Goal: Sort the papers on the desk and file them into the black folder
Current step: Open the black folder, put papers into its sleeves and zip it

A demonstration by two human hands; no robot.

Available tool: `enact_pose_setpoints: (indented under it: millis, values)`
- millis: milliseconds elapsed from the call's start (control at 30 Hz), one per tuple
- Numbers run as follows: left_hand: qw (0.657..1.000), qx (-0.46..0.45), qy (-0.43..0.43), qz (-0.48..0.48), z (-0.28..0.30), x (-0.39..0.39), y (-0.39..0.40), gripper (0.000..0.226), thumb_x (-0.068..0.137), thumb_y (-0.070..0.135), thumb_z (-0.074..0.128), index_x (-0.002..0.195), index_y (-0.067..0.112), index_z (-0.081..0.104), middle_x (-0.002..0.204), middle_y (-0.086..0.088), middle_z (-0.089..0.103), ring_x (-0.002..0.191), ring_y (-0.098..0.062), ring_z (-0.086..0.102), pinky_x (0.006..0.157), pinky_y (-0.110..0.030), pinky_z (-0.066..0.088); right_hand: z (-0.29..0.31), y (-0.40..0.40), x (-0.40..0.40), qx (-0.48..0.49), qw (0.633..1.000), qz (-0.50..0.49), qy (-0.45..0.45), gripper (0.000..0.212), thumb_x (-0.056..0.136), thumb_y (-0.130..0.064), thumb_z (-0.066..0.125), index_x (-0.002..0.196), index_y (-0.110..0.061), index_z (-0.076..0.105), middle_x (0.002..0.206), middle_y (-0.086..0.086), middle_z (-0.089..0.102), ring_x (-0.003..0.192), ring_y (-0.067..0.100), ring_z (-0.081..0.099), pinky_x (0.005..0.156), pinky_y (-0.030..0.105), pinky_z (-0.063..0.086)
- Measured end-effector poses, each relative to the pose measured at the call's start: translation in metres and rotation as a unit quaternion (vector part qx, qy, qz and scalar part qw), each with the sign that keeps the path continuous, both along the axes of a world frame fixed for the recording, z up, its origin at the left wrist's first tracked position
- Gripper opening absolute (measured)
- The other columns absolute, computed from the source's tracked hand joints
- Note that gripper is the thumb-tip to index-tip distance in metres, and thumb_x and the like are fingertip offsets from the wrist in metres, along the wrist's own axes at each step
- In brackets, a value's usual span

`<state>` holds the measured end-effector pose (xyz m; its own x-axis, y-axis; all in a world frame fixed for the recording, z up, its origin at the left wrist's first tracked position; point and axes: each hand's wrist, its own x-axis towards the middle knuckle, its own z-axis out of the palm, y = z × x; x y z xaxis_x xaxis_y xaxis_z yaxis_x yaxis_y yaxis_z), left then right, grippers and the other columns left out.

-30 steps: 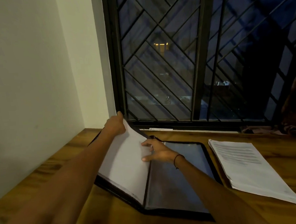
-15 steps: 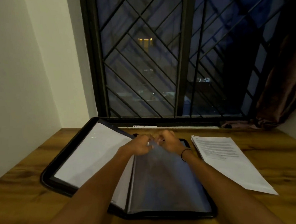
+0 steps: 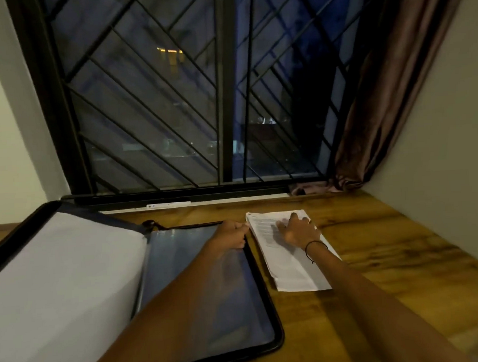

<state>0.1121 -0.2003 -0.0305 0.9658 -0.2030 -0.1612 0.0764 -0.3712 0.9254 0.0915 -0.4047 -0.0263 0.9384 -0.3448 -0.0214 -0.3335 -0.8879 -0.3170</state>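
Note:
The black folder [image 3: 272,314] lies open on the wooden desk, filed white pages [image 3: 63,276] on its left half and a clear plastic sleeve [image 3: 218,290] on its right half. My left hand [image 3: 231,234] grips the top right corner of that sleeve at the folder's edge, fingers curled. A stack of printed papers [image 3: 289,266] lies just right of the folder. My right hand [image 3: 297,229] rests flat on the top of the stack, fingers spread, with a black band on the wrist.
The wooden desk [image 3: 388,256] runs back to a barred window [image 3: 173,115]. A brown curtain [image 3: 380,104] hangs at the right corner, its hem on the desk. Walls close in on the left and right sides.
Both hands left the sleeve's top middle. My left hand slid to the sleeve's right corner. My right hand moved right onto the paper stack. The camera view shifted right.

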Motion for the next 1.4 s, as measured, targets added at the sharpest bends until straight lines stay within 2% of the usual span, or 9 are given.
enact_pose_setpoints:
  millis: [200, 367, 567, 667, 800, 933, 1100, 1300, 1400]
  values:
    - [1.0, 0.017, -0.004, 0.003, -0.004, 0.011, -0.013, 0.036, 0.105, 0.04, 0.054, 0.118, 0.011, 0.069, 0.11, -0.007, 0.072, 0.1, -0.022, 0.069, 0.077, -0.029, 0.061, -0.011, 0.013, -0.01, 0.002, 0.997, 0.007, 0.071, 0.085, 0.097, -0.076, 0.015, 0.161, -0.021, 0.023, 0.166, 0.02, 0.023, 0.153, 0.043, 0.018, 0.121, 0.062, 0.013]
    - [0.999, 0.004, 0.002, 0.038, -0.01, 0.013, -0.009, 0.045, 0.095, 0.032, 0.072, 0.136, 0.014, 0.065, 0.13, -0.007, 0.071, 0.111, -0.027, 0.07, 0.099, -0.045, 0.058, -0.004, 0.035, -0.004, 0.036, 0.998, 0.02, 0.05, 0.079, 0.099, -0.072, 0.016, 0.158, -0.02, 0.028, 0.164, 0.016, 0.03, 0.151, 0.042, 0.023, 0.12, 0.064, 0.013]
    - [0.998, -0.045, -0.003, 0.052, -0.015, 0.011, -0.001, 0.04, 0.1, 0.012, 0.066, 0.14, 0.011, 0.062, 0.137, -0.011, 0.066, 0.122, -0.03, 0.065, 0.099, -0.04, 0.055, 0.003, 0.021, 0.0, 0.064, 0.996, -0.053, -0.033, 0.073, 0.099, -0.06, 0.046, 0.156, -0.018, 0.029, 0.16, 0.017, 0.032, 0.15, 0.041, 0.025, 0.119, 0.062, 0.018]
    - [0.994, -0.092, -0.003, 0.058, -0.016, 0.01, 0.01, 0.036, 0.102, 0.013, 0.062, 0.138, 0.011, 0.062, 0.136, -0.012, 0.067, 0.119, -0.03, 0.066, 0.103, -0.045, 0.055, -0.008, 0.003, 0.013, 0.136, 0.989, -0.053, -0.036, 0.076, 0.08, -0.056, 0.065, 0.139, -0.012, 0.048, 0.138, 0.014, 0.055, 0.137, 0.042, 0.044, 0.116, 0.059, 0.031]
    - [0.979, -0.185, 0.023, 0.078, -0.016, 0.014, 0.025, 0.034, 0.099, 0.012, 0.067, 0.133, 0.011, 0.066, 0.13, -0.013, 0.07, 0.112, -0.031, 0.07, 0.103, -0.051, 0.054, -0.045, -0.027, 0.057, 0.394, 0.917, -0.025, -0.06, 0.068, 0.046, -0.045, 0.079, 0.1, -0.005, 0.068, 0.103, 0.017, 0.074, 0.092, 0.034, 0.074, 0.079, 0.051, 0.063]
    - [0.969, -0.239, 0.021, 0.058, -0.012, 0.011, 0.039, 0.04, 0.094, 0.009, 0.073, 0.132, 0.018, 0.067, 0.123, -0.006, 0.074, 0.111, -0.029, 0.072, 0.101, -0.052, 0.056, 0.014, 0.009, 0.011, 0.582, 0.812, 0.033, -0.011, 0.033, 0.09, -0.014, 0.075, 0.12, -0.004, 0.066, 0.124, 0.01, 0.072, 0.113, 0.03, 0.067, 0.109, 0.042, 0.048]
    - [0.95, -0.31, 0.03, 0.037, 0.009, 0.016, 0.068, 0.05, 0.085, 0.01, 0.082, 0.132, 0.017, 0.066, 0.125, -0.014, 0.073, 0.111, -0.036, 0.073, 0.101, -0.06, 0.054, 0.042, 0.027, 0.008, 0.661, 0.745, 0.084, -0.007, 0.041, 0.093, 0.003, 0.065, 0.134, -0.001, 0.062, 0.127, 0.022, 0.069, 0.116, 0.042, 0.068, 0.103, 0.057, 0.052]
    - [0.953, -0.303, -0.001, 0.014, 0.056, 0.005, 0.082, 0.046, 0.089, 0.04, 0.079, 0.13, 0.021, 0.068, 0.119, -0.006, 0.077, 0.11, -0.028, 0.074, 0.099, -0.05, 0.057, 0.068, 0.078, 0.02, 0.759, 0.643, 0.085, -0.06, 0.057, 0.104, -0.053, 0.047, 0.133, -0.009, 0.066, 0.128, 0.019, 0.07, 0.121, 0.039, 0.065, 0.102, 0.053, 0.052]
    - [0.951, -0.293, -0.089, 0.037, 0.074, 0.006, 0.082, 0.04, 0.094, 0.043, 0.072, 0.127, 0.02, 0.068, 0.116, -0.005, 0.078, 0.107, -0.025, 0.075, 0.092, -0.042, 0.06, 0.078, 0.113, 0.018, 0.719, 0.671, 0.157, -0.091, 0.053, 0.106, -0.051, 0.045, 0.133, -0.01, 0.065, 0.124, 0.018, 0.072, 0.115, 0.037, 0.068, 0.1, 0.053, 0.054]
